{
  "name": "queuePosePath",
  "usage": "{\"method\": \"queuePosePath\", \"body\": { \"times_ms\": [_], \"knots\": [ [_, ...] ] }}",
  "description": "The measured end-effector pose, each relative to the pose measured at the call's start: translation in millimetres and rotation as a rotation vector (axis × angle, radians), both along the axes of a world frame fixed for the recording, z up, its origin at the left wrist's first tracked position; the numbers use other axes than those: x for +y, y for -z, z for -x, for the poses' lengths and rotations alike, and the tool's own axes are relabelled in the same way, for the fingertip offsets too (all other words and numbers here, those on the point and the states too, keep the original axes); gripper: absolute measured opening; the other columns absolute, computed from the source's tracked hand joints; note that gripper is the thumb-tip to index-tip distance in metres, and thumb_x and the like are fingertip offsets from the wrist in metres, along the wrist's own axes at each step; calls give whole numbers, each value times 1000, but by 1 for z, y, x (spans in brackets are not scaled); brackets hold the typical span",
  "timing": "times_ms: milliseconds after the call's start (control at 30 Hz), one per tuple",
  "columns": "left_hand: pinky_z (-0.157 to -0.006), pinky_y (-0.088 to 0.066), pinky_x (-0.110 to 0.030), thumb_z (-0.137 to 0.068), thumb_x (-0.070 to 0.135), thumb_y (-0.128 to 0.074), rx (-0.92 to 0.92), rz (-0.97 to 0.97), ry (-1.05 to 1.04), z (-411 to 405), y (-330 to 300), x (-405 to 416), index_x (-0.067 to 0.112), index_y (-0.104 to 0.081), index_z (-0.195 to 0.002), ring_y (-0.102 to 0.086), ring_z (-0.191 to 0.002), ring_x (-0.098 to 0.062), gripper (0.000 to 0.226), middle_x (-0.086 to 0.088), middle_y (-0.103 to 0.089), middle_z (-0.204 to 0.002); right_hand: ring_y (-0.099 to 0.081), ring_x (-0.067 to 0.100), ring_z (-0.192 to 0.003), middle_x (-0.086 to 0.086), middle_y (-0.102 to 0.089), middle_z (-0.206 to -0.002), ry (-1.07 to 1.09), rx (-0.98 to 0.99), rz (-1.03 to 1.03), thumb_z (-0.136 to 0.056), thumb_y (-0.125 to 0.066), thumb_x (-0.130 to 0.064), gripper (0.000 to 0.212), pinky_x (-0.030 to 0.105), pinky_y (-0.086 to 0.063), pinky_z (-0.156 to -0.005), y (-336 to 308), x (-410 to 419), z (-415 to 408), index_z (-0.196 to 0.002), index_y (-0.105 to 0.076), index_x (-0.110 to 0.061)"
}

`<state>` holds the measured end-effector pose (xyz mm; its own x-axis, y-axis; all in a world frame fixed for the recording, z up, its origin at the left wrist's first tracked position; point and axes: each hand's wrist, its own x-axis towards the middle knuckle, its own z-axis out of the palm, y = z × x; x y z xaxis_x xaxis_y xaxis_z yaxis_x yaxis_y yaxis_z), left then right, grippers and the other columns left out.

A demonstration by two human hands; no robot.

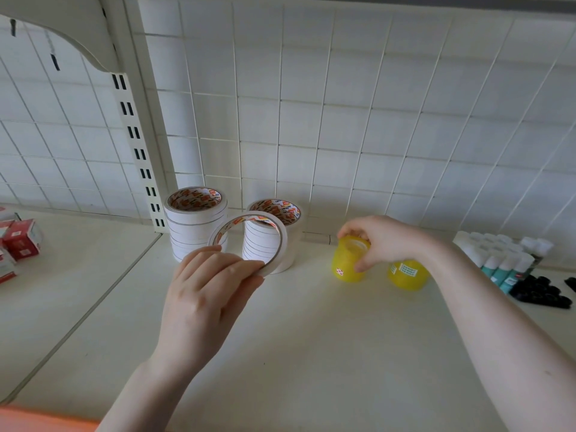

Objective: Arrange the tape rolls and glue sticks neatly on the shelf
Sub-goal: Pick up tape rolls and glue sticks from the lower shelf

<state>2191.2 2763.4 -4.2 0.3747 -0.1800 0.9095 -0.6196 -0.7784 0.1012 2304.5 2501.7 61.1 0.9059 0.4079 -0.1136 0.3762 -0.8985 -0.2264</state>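
Note:
My left hand [208,285] holds a thin white tape roll [282,236] upright, in front of two stacks of white tape rolls [194,222] [290,219] at the back of the cream shelf [280,353]. My right hand [381,238] grips the top of a yellow tape stack [346,265] that stands on the shelf. A second yellow tape stack [408,274] sits just to its right, partly hidden by my wrist. Glue sticks with white caps and teal bodies [501,260] stand grouped at the far right.
A white wire grid panel [343,120] backs the shelf. A slotted upright post [137,145] divides it from the left bay, where red and white boxes [18,241] lie. Black caps or clips [542,291] sit at the right edge. Something orange [40,419] shows bottom left.

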Motion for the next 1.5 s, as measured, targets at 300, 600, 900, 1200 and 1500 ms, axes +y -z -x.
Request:
{"method": "queuePosePath", "body": {
  "times_ms": [300, 600, 900, 1200, 1500],
  "knots": [
    [-81, -45, -31, -89, 19, -60, 7, -5, -30, 0, 1, -1, 11, -68, -93, -56, -73, -23, 12, -4, -64, -79, -53, 17, -109, -1, -55, -124, -3, -6, 55, -68, -82, -21, 71, 22, -40, -80, -1, 1, -1, -132, -50, -23],
    [-76, -47, -38, -89, 20, -61, 16, -28, -15, -2, -1, -2, 16, -63, -95, -58, -69, -27, 8, -2, -64, -79, -44, 16, -126, -4, -44, -142, 0, -19, 42, -70, -81, -27, 85, 23, -36, -95, 8, -4, 5, -142, -36, -30],
    [-71, -44, -30, -88, 24, -60, 83, -28, -99, -12, -26, 0, 11, -71, -86, -58, -72, -21, 18, 1, -63, -77, -49, 21, -119, 0, -54, -128, 3, -451, -163, -83, -67, -26, 51, 30, -38, -93, 12, -5, 34, -132, -52, -22],
    [-64, -48, -33, -88, 34, -52, 191, -112, -130, -55, -56, -9, 15, -73, -86, -60, -66, -26, 29, 0, -65, -74, -64, 28, -74, 2, -67, -81, -90, -712, -261, -70, -75, -10, 24, 35, -52, -60, 47, -12, 62, -93, -70, -15],
    [-59, -49, -34, -84, 36, -48, 293, -185, -137, -75, -52, -20, 16, -73, -80, -61, -65, -27, 32, 1, -64, -69, -57, 8, -62, -15, -54, -66, -226, -637, -167, -74, -57, -29, 7, 18, -42, -46, 89, -20, 76, -71, -63, -30]
  ]
}}
